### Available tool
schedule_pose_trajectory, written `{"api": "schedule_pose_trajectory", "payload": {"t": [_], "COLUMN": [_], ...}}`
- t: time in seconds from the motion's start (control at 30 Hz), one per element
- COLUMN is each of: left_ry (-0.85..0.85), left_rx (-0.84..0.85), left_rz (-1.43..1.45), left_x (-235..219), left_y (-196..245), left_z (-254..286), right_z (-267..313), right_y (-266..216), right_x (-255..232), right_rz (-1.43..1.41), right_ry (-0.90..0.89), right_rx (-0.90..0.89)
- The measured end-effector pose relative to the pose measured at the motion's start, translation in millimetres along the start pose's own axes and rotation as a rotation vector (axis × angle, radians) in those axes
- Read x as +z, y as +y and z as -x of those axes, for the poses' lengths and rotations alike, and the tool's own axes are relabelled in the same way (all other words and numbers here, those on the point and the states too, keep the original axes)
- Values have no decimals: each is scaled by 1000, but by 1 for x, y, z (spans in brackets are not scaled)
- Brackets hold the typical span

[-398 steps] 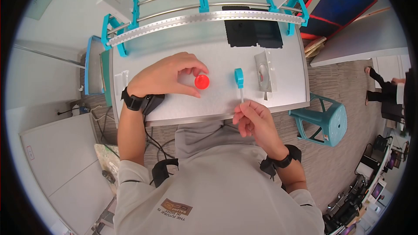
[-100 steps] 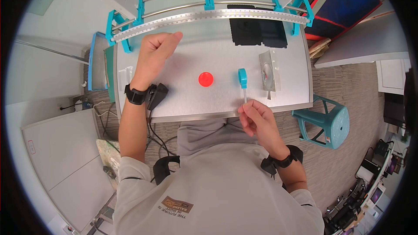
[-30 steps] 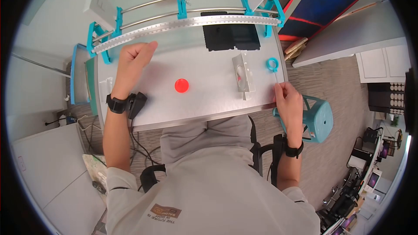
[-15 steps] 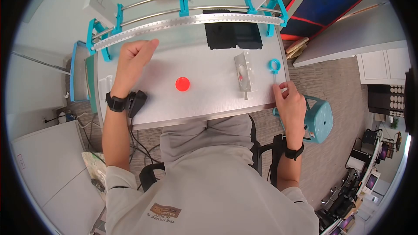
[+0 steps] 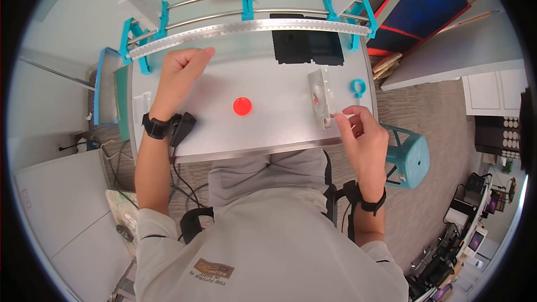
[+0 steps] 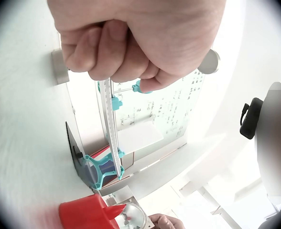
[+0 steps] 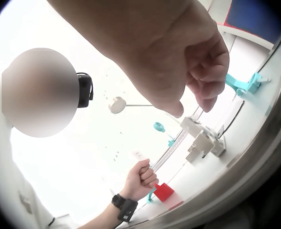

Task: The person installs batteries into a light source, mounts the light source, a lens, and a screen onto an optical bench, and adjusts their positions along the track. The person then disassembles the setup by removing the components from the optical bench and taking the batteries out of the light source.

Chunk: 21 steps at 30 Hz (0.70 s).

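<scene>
My left hand (image 5: 182,81) is curled into a fist above the table's left part, holding nothing visible; the left wrist view shows its folded fingers (image 6: 109,52). To its lower right stands a round red object (image 5: 242,106), with a pointed part (image 6: 115,211) in the left wrist view. My right hand (image 5: 364,142) hovers at the front right, thumb and fingers apart in the right wrist view. Its thumb tip is beside the lower end of a pale holder with a round lens (image 5: 319,98); contact is unclear. Beyond the hand, a teal ring on a thin stem (image 5: 358,88) rests near the table's right edge.
A ruler (image 5: 246,27) and metal rods on teal supports span the back, with white panels (image 5: 139,3) at the left and right. Black sheets (image 5: 307,46) lie beneath the ruler. A dark device (image 5: 183,128) sits by the left wrist; a teal stool (image 5: 411,159) stands right.
The teal ring went from left of the lens holder to its right. My right hand has let go of its stem and moved left to the holder. My left hand has left the red object and curled.
</scene>
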<state>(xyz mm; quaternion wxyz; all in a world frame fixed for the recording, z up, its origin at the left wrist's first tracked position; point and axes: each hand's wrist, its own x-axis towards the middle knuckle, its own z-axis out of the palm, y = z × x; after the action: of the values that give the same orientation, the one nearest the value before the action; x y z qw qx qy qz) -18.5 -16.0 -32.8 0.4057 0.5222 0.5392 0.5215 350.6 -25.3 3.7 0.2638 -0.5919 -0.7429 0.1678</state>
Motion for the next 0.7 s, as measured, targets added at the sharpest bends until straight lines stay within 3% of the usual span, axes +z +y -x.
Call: {"api": "schedule_pose_trajectory", "payload": {"t": [0.23, 0.3, 0.4, 0.5, 0.7], "left_ry": [-12, -10, -33, -23, -5], "left_rx": [-38, -34, -51, -59, 5], "left_rz": [-49, -48, -51, -51, -7], "left_x": [2, 1, 2, 3, 1], "left_y": [6, 7, 8, 7, -2], "left_z": [0, 0, 0, 0, -1], "right_z": [-8, -12, -18, -22, -21], "right_y": [-3, -5, 6, 22, 29], "right_x": [13, 4, -2, -2, 6], "right_rz": [-113, -179, -106, -101, -148], "right_ry": [-42, -105, -155, -215, -159], "right_rx": [21, 179, 243, 273, 239]}}
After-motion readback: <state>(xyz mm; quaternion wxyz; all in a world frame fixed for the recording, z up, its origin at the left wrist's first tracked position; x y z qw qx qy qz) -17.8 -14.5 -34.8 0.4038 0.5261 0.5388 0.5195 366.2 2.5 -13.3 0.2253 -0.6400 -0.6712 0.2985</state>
